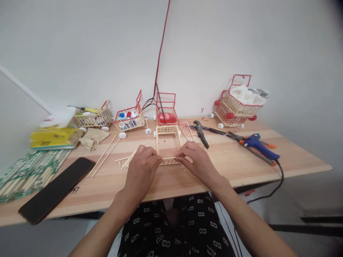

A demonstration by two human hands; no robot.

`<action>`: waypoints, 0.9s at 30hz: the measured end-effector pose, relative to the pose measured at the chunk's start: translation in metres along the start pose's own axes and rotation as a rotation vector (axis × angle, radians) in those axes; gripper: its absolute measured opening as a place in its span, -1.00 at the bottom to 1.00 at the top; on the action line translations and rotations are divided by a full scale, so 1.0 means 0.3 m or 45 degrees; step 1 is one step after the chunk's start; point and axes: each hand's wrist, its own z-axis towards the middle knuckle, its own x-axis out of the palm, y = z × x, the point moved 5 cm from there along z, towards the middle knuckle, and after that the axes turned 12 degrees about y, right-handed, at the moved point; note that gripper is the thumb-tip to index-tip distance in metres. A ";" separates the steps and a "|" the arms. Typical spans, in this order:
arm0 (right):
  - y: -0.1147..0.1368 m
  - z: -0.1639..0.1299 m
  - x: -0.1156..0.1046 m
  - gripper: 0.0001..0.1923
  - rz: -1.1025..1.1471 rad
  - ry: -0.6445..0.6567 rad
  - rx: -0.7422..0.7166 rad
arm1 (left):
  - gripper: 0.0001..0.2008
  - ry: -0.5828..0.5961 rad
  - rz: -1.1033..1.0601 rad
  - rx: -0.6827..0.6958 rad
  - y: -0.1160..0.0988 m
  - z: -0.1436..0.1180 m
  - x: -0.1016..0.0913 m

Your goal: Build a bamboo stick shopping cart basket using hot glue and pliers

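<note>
A small basket frame made of thin wooden sticks (167, 130) stands on the wooden table in front of me. My left hand (143, 164) pinches the near left corner of this frame between thumb and fingers. At the near right corner, my right hand (197, 162) grips the same frame in a similar pinch. Between my fingertips runs the near rail, with short upright sticks under it. Both hands partly cover the frame's near corners. Loose cut sticks (128, 160) lie beside my left hand.
Behind stand miniature stick carts: a red-handled one (166, 107), one with bottle caps (130, 119), and a two-tier one (235, 107). Pliers (199, 134) and a blue glue gun (261, 146) with a cord lie right. A phone (57, 189) and wrapped chopsticks (29, 175) lie left.
</note>
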 end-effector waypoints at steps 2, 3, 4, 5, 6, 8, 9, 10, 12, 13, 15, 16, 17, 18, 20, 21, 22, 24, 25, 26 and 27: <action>0.000 -0.008 -0.001 -0.89 -0.040 0.000 -0.006 | -0.90 -0.019 0.000 0.009 0.002 -0.005 -0.001; -0.001 -0.013 -0.003 -0.90 -0.068 -0.008 -0.004 | -0.90 -0.030 -0.006 0.018 0.002 -0.008 -0.003; -0.002 -0.020 -0.007 -0.88 -0.098 -0.024 0.002 | -0.91 -0.046 -0.014 0.029 0.001 -0.011 -0.006; -0.003 -0.027 -0.011 -0.84 -0.123 -0.044 0.012 | -0.90 -0.068 -0.023 0.043 -0.001 -0.014 -0.009; -0.005 -0.035 -0.015 -0.80 -0.140 -0.065 0.025 | -0.89 -0.093 -0.030 0.058 -0.006 -0.016 -0.013; -0.005 -0.048 -0.019 -0.79 -0.156 -0.091 0.040 | -0.84 -0.146 -0.029 0.083 -0.018 -0.019 -0.020; -0.004 -0.053 -0.020 -0.81 -0.158 -0.098 0.040 | -0.83 -0.166 -0.018 0.090 -0.026 -0.018 -0.021; -0.002 -0.057 -0.019 -0.83 -0.160 -0.103 0.038 | -0.83 -0.175 -0.001 0.095 -0.034 -0.015 -0.019; -0.001 -0.061 -0.017 -0.86 -0.169 -0.112 0.034 | -0.85 -0.158 0.046 0.108 -0.050 -0.005 -0.009; -0.002 -0.061 -0.015 -0.87 -0.173 -0.116 0.035 | -0.88 -0.129 0.067 0.119 -0.057 0.001 -0.001; -0.005 -0.061 -0.011 -0.88 -0.170 -0.121 0.044 | -0.90 -0.061 0.089 0.138 -0.065 0.014 0.016; -0.008 -0.060 -0.009 -0.89 -0.163 -0.123 0.050 | -0.90 -0.035 0.091 0.145 -0.067 0.019 0.023; -0.010 -0.059 -0.008 -0.90 -0.154 -0.124 0.053 | -0.89 -0.018 0.086 0.149 -0.067 0.024 0.027; -0.011 -0.059 -0.007 -0.90 -0.143 -0.126 0.051 | -0.88 -0.009 0.075 0.149 -0.066 0.027 0.030; -0.011 -0.057 -0.006 -0.90 -0.125 -0.125 0.046 | -0.87 -0.004 0.049 0.148 -0.061 0.033 0.032; -0.010 -0.056 -0.007 -0.90 -0.117 -0.120 0.042 | -0.87 0.000 0.040 0.151 -0.059 0.035 0.033; -0.009 -0.055 -0.007 -0.90 -0.111 -0.113 0.039 | -0.86 0.005 0.033 0.153 -0.057 0.037 0.034; -0.008 -0.053 -0.008 -0.90 -0.104 -0.101 0.037 | -0.84 0.014 0.033 0.158 -0.055 0.040 0.035; -0.008 -0.052 -0.008 -0.91 -0.102 -0.096 0.035 | -0.83 0.016 0.037 0.159 -0.055 0.041 0.035; -0.007 -0.051 -0.007 -0.91 -0.101 -0.093 0.031 | -0.83 0.019 0.041 0.155 -0.055 0.042 0.036; -0.008 -0.051 -0.007 -0.91 -0.102 -0.091 0.030 | -0.82 0.022 0.043 0.149 -0.055 0.043 0.038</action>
